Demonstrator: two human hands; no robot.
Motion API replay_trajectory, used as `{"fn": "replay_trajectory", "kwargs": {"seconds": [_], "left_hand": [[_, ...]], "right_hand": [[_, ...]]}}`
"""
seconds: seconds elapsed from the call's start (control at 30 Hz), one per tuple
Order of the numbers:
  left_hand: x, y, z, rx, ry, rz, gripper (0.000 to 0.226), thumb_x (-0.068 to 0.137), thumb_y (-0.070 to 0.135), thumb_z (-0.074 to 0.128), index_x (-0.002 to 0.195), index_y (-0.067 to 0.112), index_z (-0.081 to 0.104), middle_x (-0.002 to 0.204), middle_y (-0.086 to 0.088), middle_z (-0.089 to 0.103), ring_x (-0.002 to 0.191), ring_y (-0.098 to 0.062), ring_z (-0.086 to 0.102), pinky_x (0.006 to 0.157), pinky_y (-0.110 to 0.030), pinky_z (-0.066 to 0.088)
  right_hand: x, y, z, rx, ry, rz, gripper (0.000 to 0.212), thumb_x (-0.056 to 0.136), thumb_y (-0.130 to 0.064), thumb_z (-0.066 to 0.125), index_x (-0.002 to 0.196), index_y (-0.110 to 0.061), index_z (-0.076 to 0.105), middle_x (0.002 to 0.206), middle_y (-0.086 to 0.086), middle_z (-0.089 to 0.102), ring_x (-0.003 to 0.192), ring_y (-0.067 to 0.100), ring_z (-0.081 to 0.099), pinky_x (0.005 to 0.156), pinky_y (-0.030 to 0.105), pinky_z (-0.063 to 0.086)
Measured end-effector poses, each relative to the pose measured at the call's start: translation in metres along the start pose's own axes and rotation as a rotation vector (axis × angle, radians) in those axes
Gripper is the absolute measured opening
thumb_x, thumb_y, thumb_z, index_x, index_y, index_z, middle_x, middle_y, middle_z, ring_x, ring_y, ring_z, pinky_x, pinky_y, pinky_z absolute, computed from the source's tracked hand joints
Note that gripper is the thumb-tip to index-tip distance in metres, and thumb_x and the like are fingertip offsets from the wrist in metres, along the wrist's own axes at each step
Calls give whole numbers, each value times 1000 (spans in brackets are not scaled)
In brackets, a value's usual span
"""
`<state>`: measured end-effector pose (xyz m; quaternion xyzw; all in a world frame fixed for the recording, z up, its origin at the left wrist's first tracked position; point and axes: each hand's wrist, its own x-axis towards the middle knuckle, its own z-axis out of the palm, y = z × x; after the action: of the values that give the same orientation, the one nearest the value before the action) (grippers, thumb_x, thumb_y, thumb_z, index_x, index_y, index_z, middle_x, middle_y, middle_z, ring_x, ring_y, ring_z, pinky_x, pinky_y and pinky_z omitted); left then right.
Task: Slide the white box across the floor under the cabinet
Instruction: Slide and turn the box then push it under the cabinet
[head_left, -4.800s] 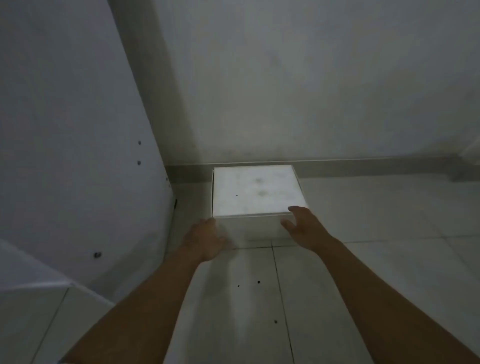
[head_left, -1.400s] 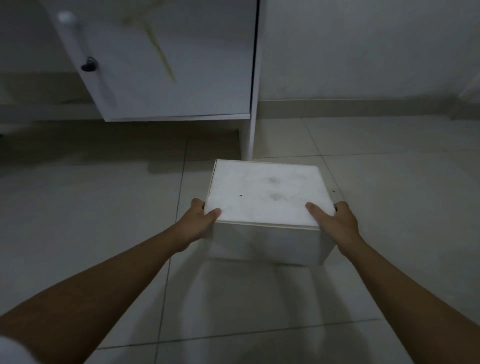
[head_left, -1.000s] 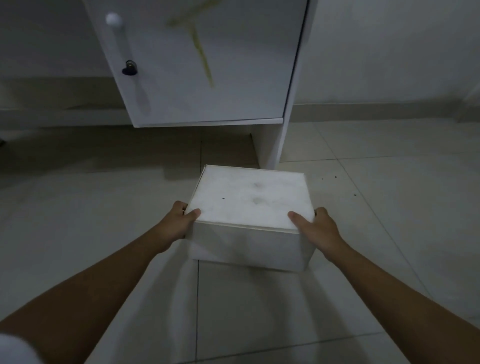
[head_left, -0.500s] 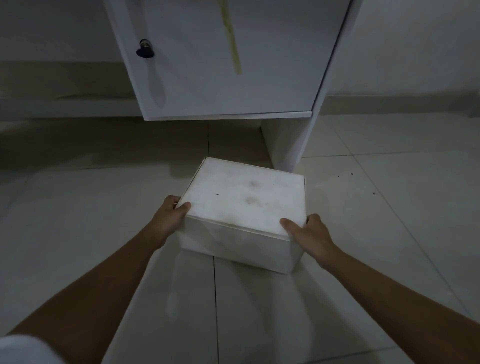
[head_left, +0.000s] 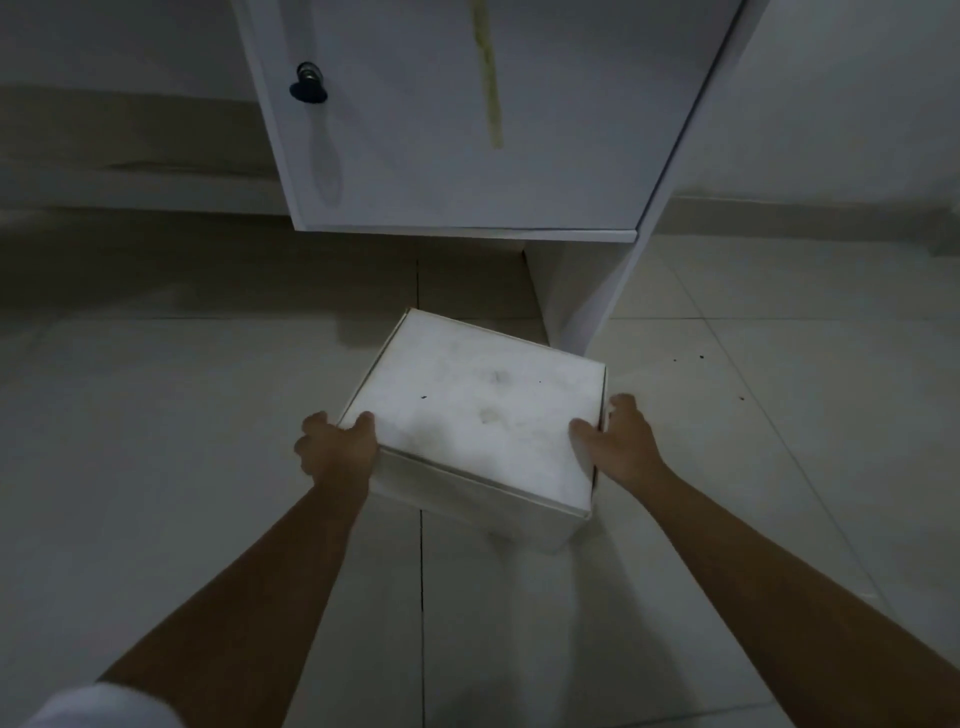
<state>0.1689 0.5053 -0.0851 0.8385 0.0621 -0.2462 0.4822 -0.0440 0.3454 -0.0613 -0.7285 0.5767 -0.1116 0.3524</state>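
The white box (head_left: 478, 410) sits on the tiled floor, turned so that its near right corner points toward me. My left hand (head_left: 337, 449) grips its near left corner, thumb on the lid. My right hand (head_left: 621, 439) holds the right side, thumb on top. Straight ahead stands the white cabinet (head_left: 467, 119), raised off the floor, with a dark shadowed gap beneath it. The box's far edge lies just short of that gap.
The cabinet's right side panel (head_left: 597, 291) reaches the floor just beyond the box's far right corner. A dark lock (head_left: 308, 85) sits on the door, and a yellowish streak (head_left: 488, 78) runs down it. Open tiled floor (head_left: 156, 441) spreads left and right.
Both hands have moved the box forward and leftward toward the gap under the cabinet. It has turned a little more clockwise. The cabinet now looms closer.
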Motion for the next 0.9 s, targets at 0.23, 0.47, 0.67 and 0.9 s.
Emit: {"fn": "replay_trajectory", "kwargs": {"seconds": [0.23,0.47,0.67,0.9], "left_hand": [[-69,-10,53,-231,14,-223,79,77,34,71,134,3,26,141,-22,31,122,-43,46,102,-50,45],[-78,-15,75,-59,1,-79,83,74,31,72,135,4,22,137,-22,30,120,-45,45,94,-48,47],[-50,-1,64,4,-42,31,84,76,34,68,143,17,22,139,-20,29,123,-42,42,94,-48,46],[-15,23,60,-87,-191,145,74,66,24,72,131,8,42,129,-15,47,116,-31,55,90,-32,52]], "right_hand": [[39,-14,6,77,12,-68,52,69,-32,66,115,-9,54,109,4,57,95,19,59,80,29,49],[51,-3,3,75,-43,-57,77,70,-40,73,133,-11,40,141,11,38,124,26,46,102,36,44],[48,17,5,29,-32,-69,92,65,-54,73,137,-14,34,133,10,31,126,30,40,107,44,41],[38,32,3,-19,-57,-192,89,67,-52,74,136,-16,32,131,7,30,118,25,44,104,42,44]]}}
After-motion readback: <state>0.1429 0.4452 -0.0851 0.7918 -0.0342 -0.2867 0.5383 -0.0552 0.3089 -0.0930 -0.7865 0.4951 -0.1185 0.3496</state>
